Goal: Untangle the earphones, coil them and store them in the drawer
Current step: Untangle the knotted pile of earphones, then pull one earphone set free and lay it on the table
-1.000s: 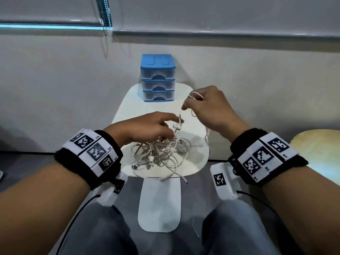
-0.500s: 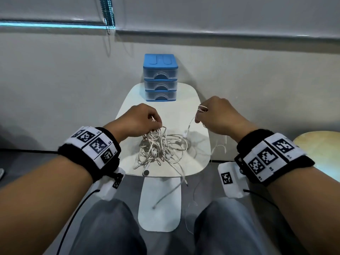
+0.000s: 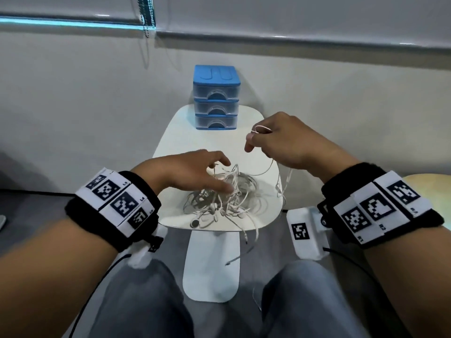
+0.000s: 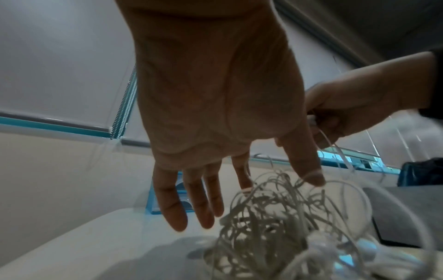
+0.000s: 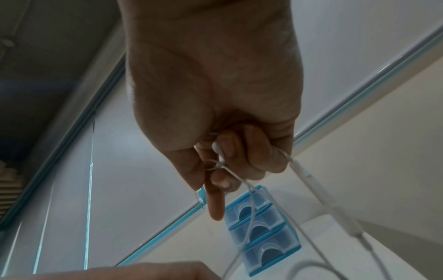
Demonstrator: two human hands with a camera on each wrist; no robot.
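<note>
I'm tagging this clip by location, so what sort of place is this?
Probably an office or a plain indoor room: a small white side table against a bare wall, a blue mini drawer unit on it, and a roller blind with a bead chain above.

Earphones [image 3: 220, 198] on table [image 3: 175, 140] front, drawer unit [image 3: 216, 98] behind at back edge.

Tangled white earphone cables [image 3: 227, 198] on a white round-cornered table [image 3: 175, 132], blue-framed clear plastic drawer unit [image 3: 216, 98], black wristbands with black-and-white square markers [image 3: 117, 203], grey trousers [image 3: 136, 303].
</note>
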